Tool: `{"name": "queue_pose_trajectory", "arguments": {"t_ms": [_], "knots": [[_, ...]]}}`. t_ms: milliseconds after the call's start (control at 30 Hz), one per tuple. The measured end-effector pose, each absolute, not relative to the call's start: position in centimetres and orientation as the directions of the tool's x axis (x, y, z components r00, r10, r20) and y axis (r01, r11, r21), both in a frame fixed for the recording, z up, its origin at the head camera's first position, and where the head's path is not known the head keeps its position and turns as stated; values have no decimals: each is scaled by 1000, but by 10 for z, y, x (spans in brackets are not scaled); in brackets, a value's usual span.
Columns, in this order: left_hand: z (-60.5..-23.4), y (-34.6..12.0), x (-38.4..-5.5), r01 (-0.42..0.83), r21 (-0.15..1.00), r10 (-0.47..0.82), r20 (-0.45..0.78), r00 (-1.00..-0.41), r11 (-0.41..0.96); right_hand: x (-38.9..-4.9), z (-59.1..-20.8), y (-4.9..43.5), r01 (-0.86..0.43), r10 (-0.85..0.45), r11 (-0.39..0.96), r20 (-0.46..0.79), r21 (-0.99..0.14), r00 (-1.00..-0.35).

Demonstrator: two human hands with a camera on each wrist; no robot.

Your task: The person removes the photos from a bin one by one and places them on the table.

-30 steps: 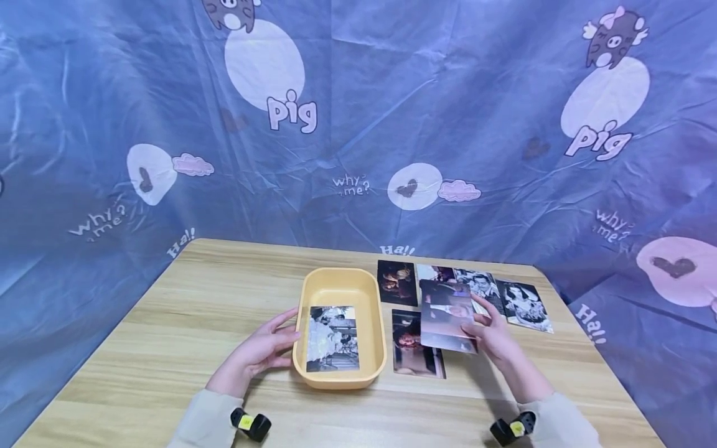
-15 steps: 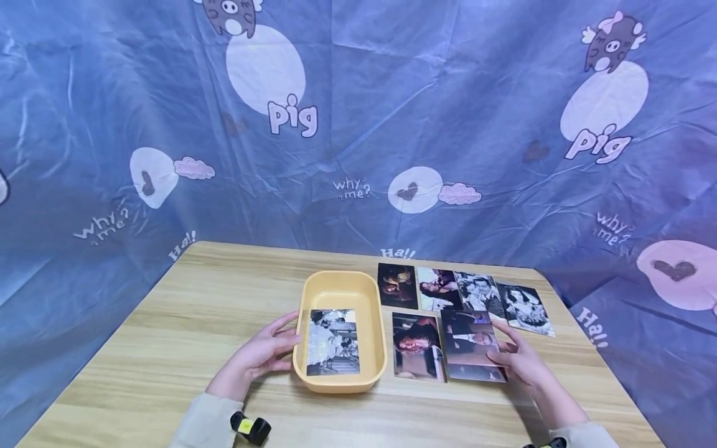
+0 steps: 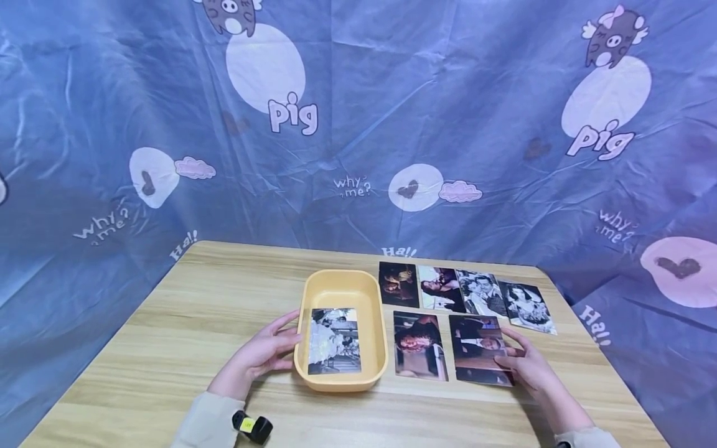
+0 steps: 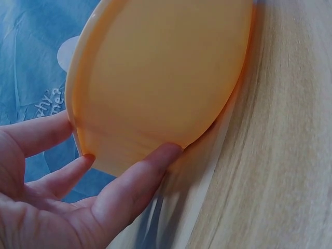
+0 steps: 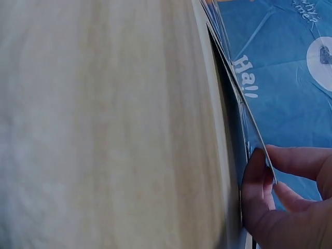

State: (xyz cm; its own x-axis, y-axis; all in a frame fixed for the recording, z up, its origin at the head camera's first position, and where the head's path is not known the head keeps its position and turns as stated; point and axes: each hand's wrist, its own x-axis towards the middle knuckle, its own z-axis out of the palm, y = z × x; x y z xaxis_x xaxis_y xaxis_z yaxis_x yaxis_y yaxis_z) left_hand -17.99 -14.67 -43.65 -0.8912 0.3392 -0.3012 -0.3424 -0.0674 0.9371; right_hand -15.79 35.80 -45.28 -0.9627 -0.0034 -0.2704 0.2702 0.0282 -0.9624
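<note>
My left hand [image 3: 262,354] holds the left side of a yellow plastic tray [image 3: 371,323]. In the left wrist view its fingertips bear on the tray's rim and outer wall. A black-and-white photo [image 3: 335,342] lies inside the tray. My right hand [image 3: 529,367] pinches the right edge of a photo of a figure in a dark suit [image 3: 476,342]. That edge is lifted off the table in the right wrist view, with thumb and fingers on either side of it. Just left of this photo lies another, of a person with reddish curly hair [image 3: 419,364].
Behind them, a row of photos runs along the table's back right: a dark one [image 3: 399,286], a colour one [image 3: 442,289] and two black-and-white ones, the rightmost [image 3: 528,308] angled. The wooden table [image 3: 185,311] ends at a blue printed cloth [image 3: 358,124].
My right hand has carried the suit photo right and down, from above the other photos to beside the curly-hair photo. The left hand and tray have stayed put.
</note>
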Motion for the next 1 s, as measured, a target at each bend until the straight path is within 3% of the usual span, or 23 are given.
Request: {"name": "queue_pose_trajectory", "arguments": {"t_ms": [200, 467, 767, 867, 1000], "knots": [[-438, -147, -179, -332, 940, 352, -287, -891, -75, -160, -448, 357, 276, 100, 192, -261, -942, -960], [-438, -147, -180, -329, 942, 353, -285, -891, -72, -159, -444, 356, 276, 121, 285, -251, -918, -960], [-437, -149, -182, -330, 942, 357, -287, -889, -64, -163, -433, 358, 252, 131, 518, -215, -818, -968], [-437, -149, -182, -330, 941, 362, -285, -887, -68, -166, -425, 357, 265, 139, 505, -226, -821, -964], [-438, -148, -182, -332, 941, 368, -285, -885, -70, -173, -415, 352, 295, 134, 384, -263, -875, -955]]}}
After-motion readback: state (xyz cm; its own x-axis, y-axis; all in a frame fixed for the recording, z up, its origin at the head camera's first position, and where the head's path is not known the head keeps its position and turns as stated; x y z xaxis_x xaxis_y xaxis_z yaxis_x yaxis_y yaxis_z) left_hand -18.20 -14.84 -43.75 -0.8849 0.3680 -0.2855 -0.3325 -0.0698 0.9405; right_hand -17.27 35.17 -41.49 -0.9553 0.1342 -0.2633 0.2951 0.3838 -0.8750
